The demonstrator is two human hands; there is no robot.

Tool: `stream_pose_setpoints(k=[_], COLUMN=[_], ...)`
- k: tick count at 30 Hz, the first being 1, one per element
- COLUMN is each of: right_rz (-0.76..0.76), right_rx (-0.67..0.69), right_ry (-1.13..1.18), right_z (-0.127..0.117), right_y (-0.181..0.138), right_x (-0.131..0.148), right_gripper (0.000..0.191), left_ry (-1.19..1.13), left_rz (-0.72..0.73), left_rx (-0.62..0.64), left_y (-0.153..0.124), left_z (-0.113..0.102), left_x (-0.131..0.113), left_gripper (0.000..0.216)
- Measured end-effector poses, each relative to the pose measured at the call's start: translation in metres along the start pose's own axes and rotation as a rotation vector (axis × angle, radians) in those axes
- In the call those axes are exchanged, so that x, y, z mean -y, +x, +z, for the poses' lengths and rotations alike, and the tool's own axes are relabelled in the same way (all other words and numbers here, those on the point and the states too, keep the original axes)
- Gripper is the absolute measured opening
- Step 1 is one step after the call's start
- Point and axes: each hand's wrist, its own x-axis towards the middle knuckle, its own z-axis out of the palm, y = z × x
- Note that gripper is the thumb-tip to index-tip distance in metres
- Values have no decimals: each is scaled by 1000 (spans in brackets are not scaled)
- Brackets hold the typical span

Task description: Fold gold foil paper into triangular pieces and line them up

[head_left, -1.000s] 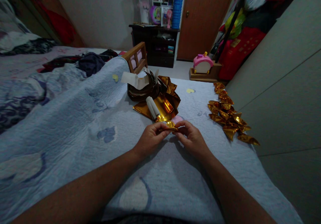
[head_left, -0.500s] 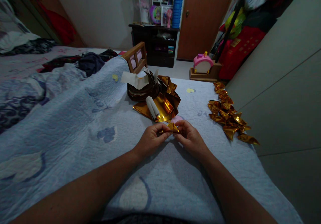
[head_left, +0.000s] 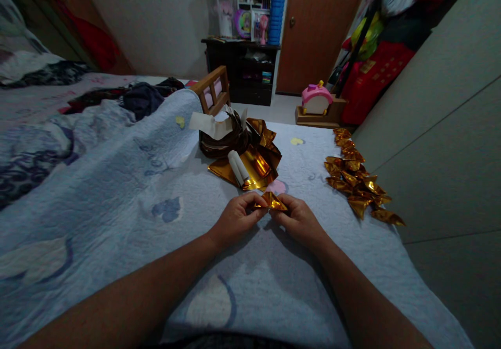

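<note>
Between my hands, above the bed's blue quilt (head_left: 250, 286), is a small folded piece of shiny gold paper (head_left: 273, 201), roughly triangular. My left hand (head_left: 239, 217) pinches its left end between thumb and fingers. At the right end, my right hand (head_left: 300, 218) grips it the same way, the fingers partly hiding it. Just beyond my hands lie gold paper sheets (head_left: 256, 166), with a white rolled piece (head_left: 238, 168) on top. Behind them sits a dark stack of paper (head_left: 221, 143) with pale sheets sticking up.
Several folded gold pieces (head_left: 352, 179) lie along the bed's right edge, beside a pale cabinet wall (head_left: 450, 156). A wooden bed rail (head_left: 213, 91) stands at the far end. Dark clothes (head_left: 141, 100) are heaped at the left. Beyond the bed is a pink toy case (head_left: 316, 100).
My right hand has shifted its grip, its fingers now lower on the gold paper. More of the folded piece shows, with its right corner pointing out. The other things have stayed put.
</note>
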Motion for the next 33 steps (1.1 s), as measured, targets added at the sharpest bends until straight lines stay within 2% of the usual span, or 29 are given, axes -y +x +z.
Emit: stream_pose_setpoints(k=[9, 19, 25, 27, 31, 33], right_rz=[7, -4, 20, 17, -19, -27], right_rx=[25, 2, 3, 4, 6, 9], right_ry=[23, 35, 109, 118, 86, 71], right_z=[-1, 0, 1, 1, 0, 0], right_y=[0, 0, 0, 1, 1, 0], right_x=[4, 3, 5, 6, 5, 4], right_gripper=[16, 15, 21, 19, 16, 17], left_ry=[-4, -8, -117, -98, 54, 121], left_rz=[5, -4, -35, -39, 10, 13], left_rx=[70, 54, 67, 71, 121, 124], left_y=[1, -2, -3, -3, -1, -1], left_z=[0, 2, 4, 4, 1, 1], left_x=[5, 0, 2, 2, -2, -4], left_gripper=[11, 12, 29, 32, 15, 15])
